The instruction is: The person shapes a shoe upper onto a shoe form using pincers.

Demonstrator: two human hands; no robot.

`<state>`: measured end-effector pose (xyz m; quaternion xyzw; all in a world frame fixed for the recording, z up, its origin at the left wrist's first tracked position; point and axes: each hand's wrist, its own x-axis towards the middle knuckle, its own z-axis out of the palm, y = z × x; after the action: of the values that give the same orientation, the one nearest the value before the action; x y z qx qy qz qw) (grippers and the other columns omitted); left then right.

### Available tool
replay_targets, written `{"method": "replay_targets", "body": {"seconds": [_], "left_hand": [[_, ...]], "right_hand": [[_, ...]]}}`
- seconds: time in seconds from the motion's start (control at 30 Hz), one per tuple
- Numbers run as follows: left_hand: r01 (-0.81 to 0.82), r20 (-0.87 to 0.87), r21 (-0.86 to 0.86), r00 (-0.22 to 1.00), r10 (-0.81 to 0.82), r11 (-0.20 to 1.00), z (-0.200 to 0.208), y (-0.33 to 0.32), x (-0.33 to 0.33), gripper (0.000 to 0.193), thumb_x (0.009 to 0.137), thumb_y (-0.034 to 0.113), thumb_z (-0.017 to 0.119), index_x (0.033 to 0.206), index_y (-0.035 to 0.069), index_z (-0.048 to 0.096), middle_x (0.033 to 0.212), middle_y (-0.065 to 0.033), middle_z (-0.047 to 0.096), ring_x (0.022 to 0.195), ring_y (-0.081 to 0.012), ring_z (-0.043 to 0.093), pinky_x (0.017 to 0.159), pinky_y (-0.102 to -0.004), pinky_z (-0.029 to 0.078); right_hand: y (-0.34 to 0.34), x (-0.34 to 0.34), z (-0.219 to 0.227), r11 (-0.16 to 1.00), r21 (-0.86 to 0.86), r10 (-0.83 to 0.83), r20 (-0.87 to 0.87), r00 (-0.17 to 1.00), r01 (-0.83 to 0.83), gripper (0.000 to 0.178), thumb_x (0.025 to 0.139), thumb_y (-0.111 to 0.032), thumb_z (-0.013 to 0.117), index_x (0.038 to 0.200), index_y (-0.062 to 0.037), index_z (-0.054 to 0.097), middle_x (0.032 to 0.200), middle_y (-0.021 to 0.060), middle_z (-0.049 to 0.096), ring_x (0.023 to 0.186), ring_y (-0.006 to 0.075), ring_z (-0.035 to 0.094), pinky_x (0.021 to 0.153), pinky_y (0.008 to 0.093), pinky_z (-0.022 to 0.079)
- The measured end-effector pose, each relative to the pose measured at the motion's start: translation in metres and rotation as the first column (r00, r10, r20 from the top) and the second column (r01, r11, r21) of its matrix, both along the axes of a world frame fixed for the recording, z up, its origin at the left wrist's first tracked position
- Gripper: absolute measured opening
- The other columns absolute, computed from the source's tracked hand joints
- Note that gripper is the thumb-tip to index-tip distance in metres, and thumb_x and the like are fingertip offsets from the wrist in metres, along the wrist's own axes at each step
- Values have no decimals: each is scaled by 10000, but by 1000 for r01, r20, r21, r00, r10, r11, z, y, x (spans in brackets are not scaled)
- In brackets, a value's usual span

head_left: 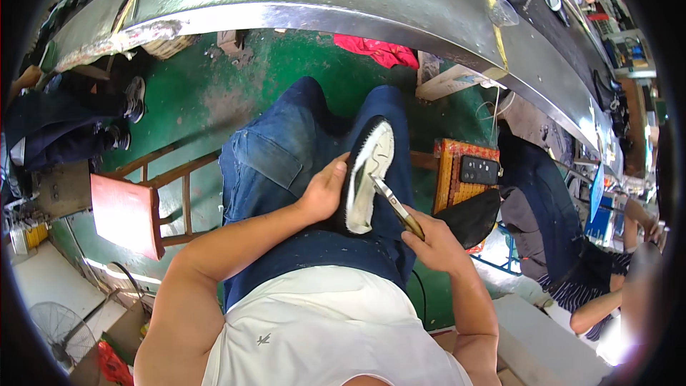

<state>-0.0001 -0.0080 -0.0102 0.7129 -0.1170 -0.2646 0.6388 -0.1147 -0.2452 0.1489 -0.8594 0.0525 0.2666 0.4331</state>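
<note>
A shoe upper point(361, 207) lies sole side up across my right thigh, its pale, off-white bottom facing me and dark material along its outer edge. My left hand point(325, 190) grips it from the left side, thumb on top and the other fingers hidden beneath. In my right hand point(433, 243) is a pair of pincers point(388, 196) with a metal head and brownish handles. Its jaws touch the shoe's bottom near the middle; whether they pinch any material is too small to tell.
A metal-edged bench point(286, 18) curves across the front. On the left stands a stool with a reddish seat point(127, 214). A black phone point(479, 169) rests on a woven seat point(449, 189) at my right. Co-workers sit at both sides. Red cloth point(376, 48) lies under the bench.
</note>
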Motion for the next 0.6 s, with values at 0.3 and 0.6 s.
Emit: {"method": "replay_targets", "body": {"seconds": [0.3, 0.6], "left_hand": [[190, 242, 135, 945, -219, 972, 27, 14, -3, 667, 1089, 374, 330, 1534, -117, 260, 1523, -332, 382, 1446, -454, 351, 1219, -521, 203], [276, 164, 118, 942, -293, 954, 27, 18, 2, 761, 1074, 432, 343, 1577, -100, 137, 1581, -332, 285, 1497, -445, 263, 1239, -513, 158]], "right_hand": [[-4, 27, 25, 969, -111, 219, -30, 975, -221, 599, 938, -149, 635, 1436, 120, 436, 1429, 349, 504, 1360, 460, 481, 1173, 446, 366], [20, 84, 58, 809, -299, 422, -303, 854, -506, 315, 960, -189, 625, 1123, 73, 564, 929, 256, 681, 893, 467, 660, 794, 527, 516]]}}
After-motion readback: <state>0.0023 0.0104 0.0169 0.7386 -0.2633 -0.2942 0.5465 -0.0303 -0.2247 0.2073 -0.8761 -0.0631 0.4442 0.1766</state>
